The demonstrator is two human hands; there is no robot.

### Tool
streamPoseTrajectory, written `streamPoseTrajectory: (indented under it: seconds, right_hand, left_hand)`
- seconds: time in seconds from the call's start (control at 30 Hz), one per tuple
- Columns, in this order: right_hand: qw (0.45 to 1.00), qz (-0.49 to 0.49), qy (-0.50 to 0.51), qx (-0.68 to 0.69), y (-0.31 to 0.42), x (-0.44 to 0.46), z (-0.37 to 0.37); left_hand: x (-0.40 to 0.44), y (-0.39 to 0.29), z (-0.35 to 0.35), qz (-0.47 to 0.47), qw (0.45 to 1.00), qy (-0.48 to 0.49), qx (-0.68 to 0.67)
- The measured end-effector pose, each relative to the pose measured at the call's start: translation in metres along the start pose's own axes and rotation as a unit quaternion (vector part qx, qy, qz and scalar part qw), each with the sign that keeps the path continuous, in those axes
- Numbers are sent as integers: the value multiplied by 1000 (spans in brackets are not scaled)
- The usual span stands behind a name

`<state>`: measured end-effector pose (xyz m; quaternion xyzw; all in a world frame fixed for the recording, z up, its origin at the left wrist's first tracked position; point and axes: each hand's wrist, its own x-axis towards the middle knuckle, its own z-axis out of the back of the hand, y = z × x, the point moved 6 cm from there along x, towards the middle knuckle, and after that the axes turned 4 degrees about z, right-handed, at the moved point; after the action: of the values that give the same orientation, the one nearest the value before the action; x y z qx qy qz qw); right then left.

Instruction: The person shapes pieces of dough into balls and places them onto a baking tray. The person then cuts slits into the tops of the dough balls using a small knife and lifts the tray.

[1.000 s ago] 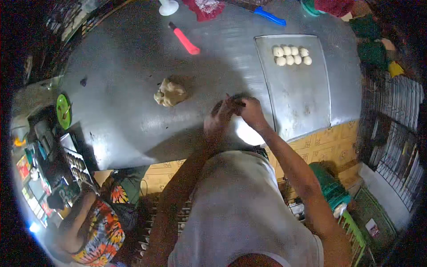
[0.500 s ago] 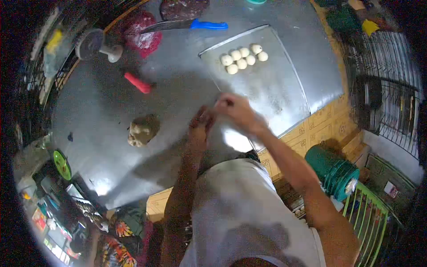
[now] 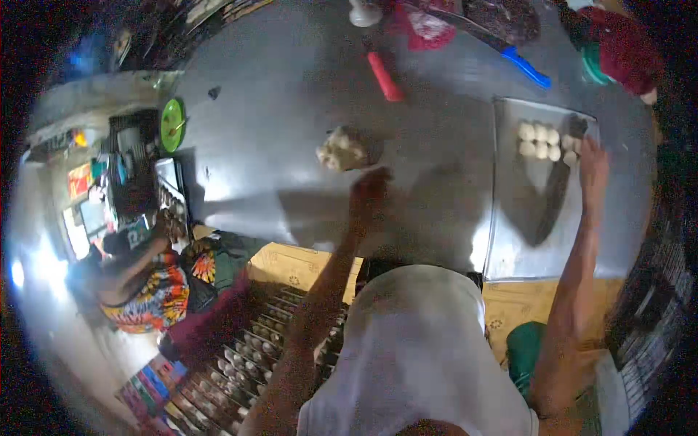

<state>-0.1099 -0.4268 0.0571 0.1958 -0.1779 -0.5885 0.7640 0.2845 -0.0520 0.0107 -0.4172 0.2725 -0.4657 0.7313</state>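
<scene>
On the metal tray [image 3: 509,232] at the right lie several round, pale dough balls [image 3: 539,150], lined up in two rows. My right hand [image 3: 593,160] is over the right end of these rows, its fingertips at the last balls. Its fingers are blurred, and whether a ball is between them is hidden. A lumpy pile of dough pieces [image 3: 340,148] rests on the grey tabletop [image 3: 429,145]. Just below and right of that pile is my left hand [image 3: 372,186], dark and smeared by motion, so its fingers do not show clearly.
A red-handled tool [image 3: 384,77] and a blue-handled knife [image 3: 526,67] lie toward the far side. Beyond them is a pink plastic bag [image 3: 429,30]. A green plate [image 3: 173,125] stands at the left edge. Another person [image 3: 138,280] in a colourful garment is at the left.
My hands, close together before, have moved apart: the right to the dough balls on the tray, the left toward the dough pile. The camera view has turned and shifted left.
</scene>
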Motion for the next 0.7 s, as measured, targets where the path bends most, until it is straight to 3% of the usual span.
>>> streamPoseTrajectory:
  seconds: [0.07,0.1,0.13,0.17,0.2,0.23,0.27,0.3,0.37,0.43,0.47,0.5,0.53,0.57,0.6,0.63,0.67,0.7]
  right_hand:
    - [998,28,-54,26,38,-29,-4]
    - [999,-1,-20,38,53,-51,-22]
    - [992,55,11,114,62,-67,-58]
    - [983,12,145,113,116,-83,-73]
    - [958,228,116,127,152,-105,-111]
    - [888,432,83,133,183,-137,-147]
    - [909,362,141,150,237,-159,-150]
    - [893,345,196,212,268,-178,-188]
    - [870,459,122,136,347,-201,-206]
    - [871,445,140,157,382,-214,-223]
    - [870,428,160,186,393,-218,-232]
    - [871,406,178,212,398,-219,-239]
    - [879,377,188,222,385,-211,-243]
    - [876,451,125,114,373,-219,-254]
    - [878,450,125,103,371,-211,-241]
    - [906,305,211,205,366,-189,-229]
    - [896,150,288,302,357,-176,-227]
    - [908,169,205,323,344,-158,-231]
  left_hand:
    - [13,35,55,167,941,10,296]
    - [18,33,80,162,961,-119,187]
    - [20,32,102,152,955,-245,73]
    - [27,41,109,178,950,-231,111]
    - [33,53,116,203,944,-214,149]
    - [37,75,113,148,970,-154,119]
    - [43,82,118,145,971,-154,114]
    - [49,82,118,96,981,-128,108]
    - [52,88,123,44,990,-100,94]
    - [48,108,125,8,998,3,66]
    - [12,165,126,2,998,3,61]
    - [35,254,170,83,992,-99,7]
    - [24,207,224,264,871,-260,-322]
    - [20,177,250,231,884,-224,-340]
    - [19,133,265,156,879,-291,-343]
    - [20,115,266,211,886,-256,-324]
    - [20,112,257,192,924,-206,-258]
    - [16,109,246,176,954,-156,-187]
